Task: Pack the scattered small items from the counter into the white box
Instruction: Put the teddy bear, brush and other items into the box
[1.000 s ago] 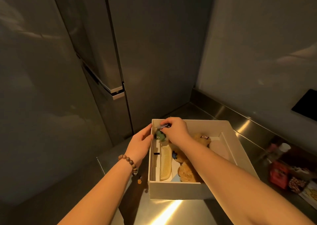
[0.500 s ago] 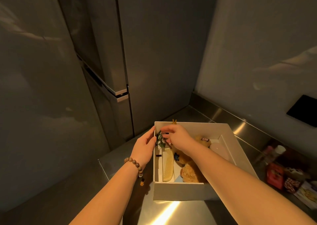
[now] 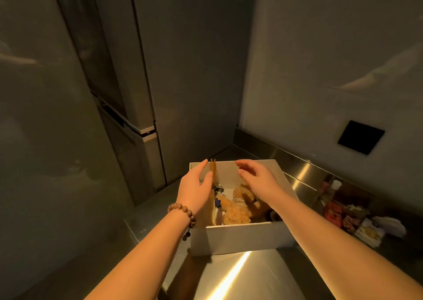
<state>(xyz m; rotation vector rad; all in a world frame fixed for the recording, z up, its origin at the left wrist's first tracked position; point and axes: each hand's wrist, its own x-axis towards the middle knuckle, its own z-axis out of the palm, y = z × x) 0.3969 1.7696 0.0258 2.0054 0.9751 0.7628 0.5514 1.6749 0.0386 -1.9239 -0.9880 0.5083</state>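
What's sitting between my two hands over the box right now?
In the head view, a thin orange-brown stick stands upright between the left hand and right hand, against the white box's far wall; neither hand holds anything.

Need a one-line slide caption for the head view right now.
Both open hands, left hand and right hand, hover over the white cardboard box holding a fuzzy tan teddy bear.

Both hands — left (image 3: 194, 188), right (image 3: 259, 180) — empty, fingers relaxed, over white box (image 3: 240, 239); plush bear (image 3: 238, 208) inside.
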